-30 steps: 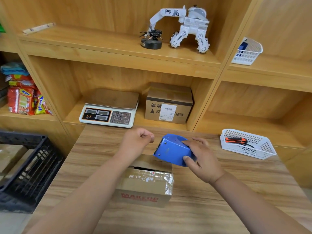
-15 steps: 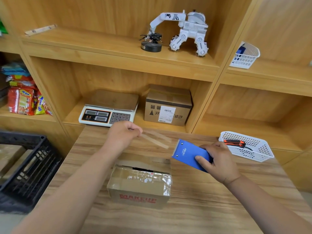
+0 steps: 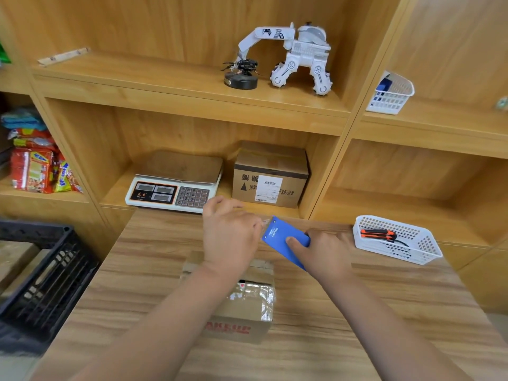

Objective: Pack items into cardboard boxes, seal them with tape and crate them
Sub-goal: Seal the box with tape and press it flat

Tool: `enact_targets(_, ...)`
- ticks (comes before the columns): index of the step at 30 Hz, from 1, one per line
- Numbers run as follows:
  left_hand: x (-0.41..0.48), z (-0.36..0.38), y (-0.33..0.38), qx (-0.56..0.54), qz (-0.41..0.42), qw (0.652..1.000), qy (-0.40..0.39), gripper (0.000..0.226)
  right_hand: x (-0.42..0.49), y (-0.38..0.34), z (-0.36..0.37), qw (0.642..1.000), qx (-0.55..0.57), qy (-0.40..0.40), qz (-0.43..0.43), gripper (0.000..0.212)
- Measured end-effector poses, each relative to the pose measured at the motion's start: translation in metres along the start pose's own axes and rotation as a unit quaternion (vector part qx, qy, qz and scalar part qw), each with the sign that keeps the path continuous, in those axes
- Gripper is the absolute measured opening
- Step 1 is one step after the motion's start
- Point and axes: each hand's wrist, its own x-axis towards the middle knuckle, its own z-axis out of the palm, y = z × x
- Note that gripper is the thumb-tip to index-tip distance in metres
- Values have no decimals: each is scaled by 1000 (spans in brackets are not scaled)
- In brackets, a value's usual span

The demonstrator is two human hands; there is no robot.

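cardboard box (image 3: 247, 306) is seen at the lower middle of the frame on the worktop (image 3: 143, 270), partly hidden under the left forearm; a dark gap is left between its top flaps, and glossy tape is already laid over the near flap. it is judged light, stiff at the edges but soft across the flaps, so it is best held by its side walls and pressed down at the seam. the tape dispenser (image 3: 280, 237), just above the box in the frame, is gripped by the right hand (image 3: 327, 254), thumb laid over its blue face. the left hand (image 3: 231, 237) is curled, its fingertips apparently pinching the end of the clear tape (image 3: 265, 222) at the dispenser's mouth. the tape is judged thin, sticky and easily creased, so it should be kept taut
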Motion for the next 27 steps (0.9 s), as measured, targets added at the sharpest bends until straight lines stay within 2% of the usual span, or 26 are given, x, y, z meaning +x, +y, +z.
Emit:
enact_targets(3,-8,8,4,18,60,998,13,17,6,-1,8,998,30,-16,47,44)
enact_targets(6,-10,8,3,-3,76,995,61,18,10,15,17,989,78,-44,117,44)
enact_targets(10,-3,-1,-2,-73,-3,997,40,12,-6,46,47,982,25,-114,146,32)
enact_targets(12,-5,-4,-6,-101,-39,994,16,6,-20,59,66,977,-4,-149,152,34)
enact_targets(17,-9,-16,-7,-160,-158,974,-41,9,-57,80,99,962,-19,-215,167,35)
enact_targets(21,-7,-19,-9,-174,-207,960,-65,10,-55,76,106,946,-13,-274,172,38)
enact_targets(23,-4,-21,-9,-189,-233,951,-77,11,-42,64,100,964,62,-208,151,32)
enact_targets(24,-3,-21,-10,-193,-243,947,-82,12,-35,54,94,966,152,-159,134,25)
enact_targets(25,-3,-20,-10,-196,-251,944,-85,12,-28,41,85,947,273,-121,120,17)
enact_targets(27,-1,-18,-10,-206,-266,937,-88,12,-15,9,60,857,493,-94,119,20)
